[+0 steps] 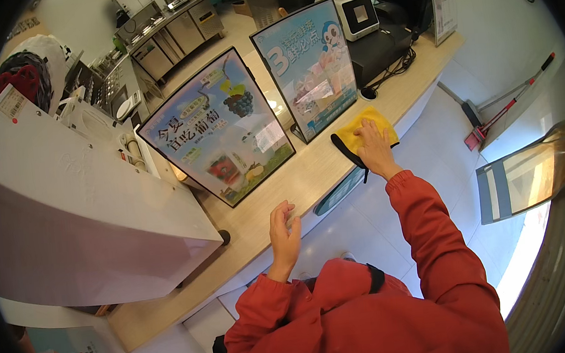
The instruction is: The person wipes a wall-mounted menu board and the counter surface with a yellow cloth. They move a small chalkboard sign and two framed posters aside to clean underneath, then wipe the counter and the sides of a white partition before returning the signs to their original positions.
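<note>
My right hand [375, 147] presses a yellow cloth with black edging [348, 138] onto the wood-look counter [261, 223], near its front edge. The cloth lies just in front of a blue poster in a black frame stand [309, 68]. My left hand [284, 234] is lifted at the counter's front edge, fingers slightly curled and apart, with nothing in it. Left of the blue poster, a second framed poster with grapes and drinks [218, 131] stands on the counter, its lower edge beyond my left hand.
A big white machine housing [99, 212] takes up the counter's left part. A payment terminal [359, 16] and loose cables [396, 68] are at the far right, by a cable hole [369, 93]. A red-handled dustpan [475, 137] stands by the wall.
</note>
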{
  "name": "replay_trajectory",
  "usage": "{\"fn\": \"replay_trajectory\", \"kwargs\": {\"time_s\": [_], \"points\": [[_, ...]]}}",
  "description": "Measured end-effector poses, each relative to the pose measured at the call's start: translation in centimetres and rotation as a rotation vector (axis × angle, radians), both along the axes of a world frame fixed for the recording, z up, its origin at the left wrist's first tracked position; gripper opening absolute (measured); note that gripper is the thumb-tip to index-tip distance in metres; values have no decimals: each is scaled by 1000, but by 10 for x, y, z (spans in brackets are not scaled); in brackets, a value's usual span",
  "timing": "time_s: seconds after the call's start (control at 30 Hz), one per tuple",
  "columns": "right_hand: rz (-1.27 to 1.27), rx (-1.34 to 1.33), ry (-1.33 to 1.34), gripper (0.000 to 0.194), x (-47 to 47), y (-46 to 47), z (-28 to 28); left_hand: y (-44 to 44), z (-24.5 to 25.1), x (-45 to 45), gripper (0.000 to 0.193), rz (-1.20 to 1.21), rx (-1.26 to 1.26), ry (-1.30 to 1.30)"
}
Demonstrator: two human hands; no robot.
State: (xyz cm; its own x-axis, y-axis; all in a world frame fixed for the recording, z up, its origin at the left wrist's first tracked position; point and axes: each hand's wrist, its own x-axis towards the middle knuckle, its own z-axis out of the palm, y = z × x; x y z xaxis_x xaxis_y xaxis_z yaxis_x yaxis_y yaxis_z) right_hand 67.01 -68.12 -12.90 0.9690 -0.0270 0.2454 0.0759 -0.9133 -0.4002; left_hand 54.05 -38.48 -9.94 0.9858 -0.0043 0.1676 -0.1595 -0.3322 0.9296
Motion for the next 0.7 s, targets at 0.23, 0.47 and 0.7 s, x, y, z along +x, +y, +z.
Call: {"fn": "replay_trajectory", "kwargs": {"time_s": [0.23,0.47,0.7], "points": [[0,-28,-56,43,32,-18,-2,-14,-4,-10,23,127,9,-61],[257,-29,-103,48,-36,72,-3,-12,-3,-19,21,254,-46,-73],[427,4,-90,41,-52,80,7,-1,11,-30,19,330,40,-99]]}}
